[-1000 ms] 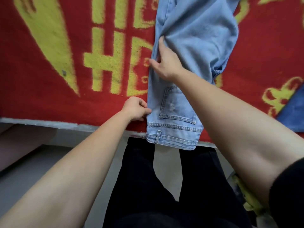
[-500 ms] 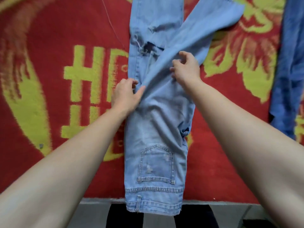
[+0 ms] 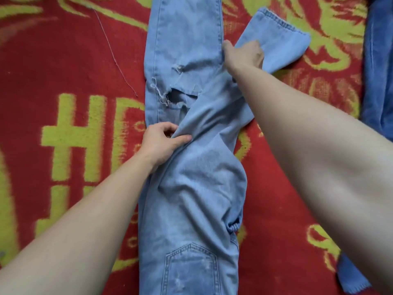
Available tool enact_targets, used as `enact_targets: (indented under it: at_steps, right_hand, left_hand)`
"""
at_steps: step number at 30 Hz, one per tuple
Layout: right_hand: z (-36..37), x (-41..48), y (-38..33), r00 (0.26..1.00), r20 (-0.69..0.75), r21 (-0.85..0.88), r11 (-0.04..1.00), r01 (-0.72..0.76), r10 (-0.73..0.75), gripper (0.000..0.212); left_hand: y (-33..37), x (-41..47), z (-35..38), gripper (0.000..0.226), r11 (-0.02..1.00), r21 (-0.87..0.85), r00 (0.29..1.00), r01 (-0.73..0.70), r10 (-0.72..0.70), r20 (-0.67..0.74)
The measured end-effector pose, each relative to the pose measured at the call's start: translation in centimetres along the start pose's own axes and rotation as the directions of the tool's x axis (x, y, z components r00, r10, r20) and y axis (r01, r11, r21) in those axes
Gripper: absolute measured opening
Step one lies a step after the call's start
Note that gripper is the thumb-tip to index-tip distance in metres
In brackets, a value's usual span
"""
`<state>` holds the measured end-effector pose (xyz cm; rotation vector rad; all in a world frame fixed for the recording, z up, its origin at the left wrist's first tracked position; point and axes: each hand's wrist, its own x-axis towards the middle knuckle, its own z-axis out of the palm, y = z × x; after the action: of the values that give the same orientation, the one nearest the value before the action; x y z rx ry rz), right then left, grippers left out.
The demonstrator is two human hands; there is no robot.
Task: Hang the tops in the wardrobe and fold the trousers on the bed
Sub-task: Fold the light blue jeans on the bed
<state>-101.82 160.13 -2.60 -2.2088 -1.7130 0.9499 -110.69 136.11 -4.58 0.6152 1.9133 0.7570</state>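
The person's left hand (image 3: 163, 141) pinches a raised fold of denim between thumb and curled fingers, at the left side of the jeans (image 3: 191, 199), just below the rip (image 3: 176, 96) at the knee. The right hand (image 3: 244, 54) reaches further out and grasps the loose leg of the same jeans; the thumb lies against the edge of the flat leg, and the fingers are mostly hidden behind the hand. From this grasp the loose leg runs diagonally, with its hem (image 3: 282, 24) pointing toward the far right corner of the surface. The other leg lies flat and straight toward the far edge. The seat end lies toward the near edge, back pocket (image 3: 191, 267) facing up. The jeans rest on a red blanket (image 3: 63, 60) with a yellow pattern. A thin thread (image 3: 114, 58) lies on the blanket left of the jeans. A dark blue garment (image 3: 378, 60) lies along the right edge, apart from the jeans, and a piece of blue cloth (image 3: 350, 277) shows at the near right corner.
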Motion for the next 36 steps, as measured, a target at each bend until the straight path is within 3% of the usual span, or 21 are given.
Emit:
enact_targets:
  at_steps: [4,6,10,13,16,19,21,26,31,36]
  right_hand:
    - [-0.3,1.6,0.3,0.998,-0.039,-0.058,0.997,-0.041,0.039,0.032]
    - [-0.9,1.7,-0.4,0.998,-0.06,-0.035,0.999,0.013,-0.015,0.018]
    - [-0.7,0.3,-4.8,0.927,-0.205,0.151,0.925,0.348,-0.315,0.024]
    - [1.2,-0.8,-8.9,0.834,-0.279,0.119,0.845,0.522,-0.476,0.025]
    - [4.5,-1.5,-10.9,0.845,-0.116,0.06,0.846,0.53,-0.522,0.027]
    - [7.4,-2.0,-10.0,0.83,0.248,-0.023,0.853,0.521,-0.5,0.031]
    - [7.7,-2.7,-8.9,0.781,0.356,-0.062,0.821,0.567,-0.513,0.038]
    - [4.9,-5.3,-5.6,0.759,0.237,0.027,0.785,0.619,-0.607,0.042]
    - [2.0,-8.2,-1.0,0.79,0.18,-0.036,0.799,0.6,-0.586,0.037]
    - [2.0,-10.4,1.1,0.667,0.259,-0.096,0.669,0.737,-0.698,0.044]
  left_hand:
    - [0.3,-0.2,-0.2,0.023,0.993,-0.119,0.999,0.016,-0.012,0.031]
    - [0.7,-0.2,-0.5,0.019,0.972,-0.228,0.997,0.05,-0.034,0.073]
    - [0.6,0.1,-1.1,0.011,0.874,-0.468,0.99,0.127,-0.081,0.116]
    - [0.3,0.3,-0.9,0.008,0.813,-0.568,0.991,0.129,-0.089,0.099]
    - [-0.4,0.7,-0.6,0.018,0.794,-0.597,0.993,0.113,-0.069,0.095]
    - [-0.8,0.9,-0.4,0.023,0.799,-0.595,0.994,0.086,-0.03,0.104]
    - [-0.8,0.9,-0.5,0.024,0.802,-0.591,0.995,0.083,-0.032,0.095]
    - [-0.2,0.8,-0.3,0.011,0.857,-0.512,0.998,0.061,-0.061,0.017]
    - [0.0,0.3,0.2,0.023,0.933,-0.361,0.979,-0.004,-0.069,-0.191]
    - [-2.2,-1.6,-1.3,0.018,0.983,-0.048,0.855,-0.179,0.131,-0.502]
